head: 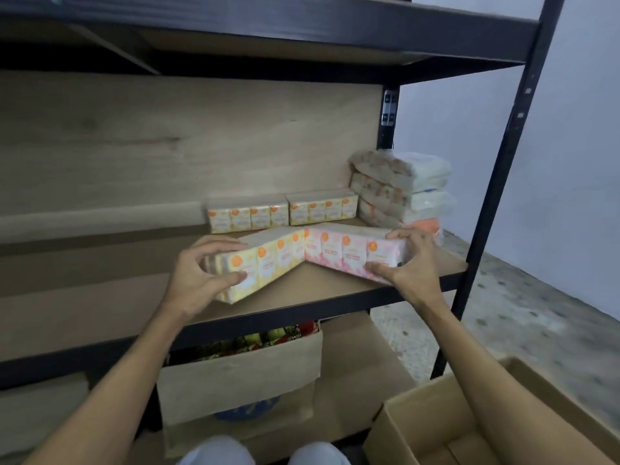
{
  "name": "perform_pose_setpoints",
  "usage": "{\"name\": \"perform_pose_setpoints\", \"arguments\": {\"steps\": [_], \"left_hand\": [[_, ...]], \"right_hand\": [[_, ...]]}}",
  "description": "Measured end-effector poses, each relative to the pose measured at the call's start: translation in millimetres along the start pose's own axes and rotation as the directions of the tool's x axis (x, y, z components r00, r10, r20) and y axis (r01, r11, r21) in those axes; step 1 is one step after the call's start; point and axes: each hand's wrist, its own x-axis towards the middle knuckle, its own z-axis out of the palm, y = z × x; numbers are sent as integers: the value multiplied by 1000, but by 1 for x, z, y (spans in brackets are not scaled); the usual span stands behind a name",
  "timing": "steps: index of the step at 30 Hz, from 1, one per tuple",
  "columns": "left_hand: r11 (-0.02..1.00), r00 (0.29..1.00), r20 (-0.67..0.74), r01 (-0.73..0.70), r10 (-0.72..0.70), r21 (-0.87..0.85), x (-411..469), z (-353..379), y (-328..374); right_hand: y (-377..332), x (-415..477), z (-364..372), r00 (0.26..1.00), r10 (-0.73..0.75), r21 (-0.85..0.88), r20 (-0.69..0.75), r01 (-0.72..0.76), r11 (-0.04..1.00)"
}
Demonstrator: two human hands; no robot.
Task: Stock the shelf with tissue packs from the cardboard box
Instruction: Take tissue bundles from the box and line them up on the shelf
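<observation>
Yellow tissue pack (pixel 261 263) and pink tissue pack (pixel 352 255) on shelf board (pixel 318 290), inner ends meeting at 12 o'clock | left hand (pixel 204 276) clamped on yellow's outer end, 9 o'clock | right hand (pixel 407 263) clamped on pink's, 3 o'clock | long axes splayed in a V, not aligned.

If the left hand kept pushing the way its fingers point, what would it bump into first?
Probably the row of yellow tissue packs at the back of the shelf. The left hand already holds a yellow pack, so that pack would likely touch them first; depth is hard to judge.
</observation>
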Motion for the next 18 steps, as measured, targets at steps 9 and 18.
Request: {"name": "perform_pose_setpoints", "arguments": {"steps": [9, 18], "left_hand": [[967, 996, 20, 84, -91, 242, -1, -1, -23], [761, 999, 35, -36, 18, 648, 2, 23, -19]], "right_hand": [[15, -4, 20, 993, -8, -116, 115, 22, 993], [0, 6, 29, 972, -108, -472, 207, 196, 859]]}}
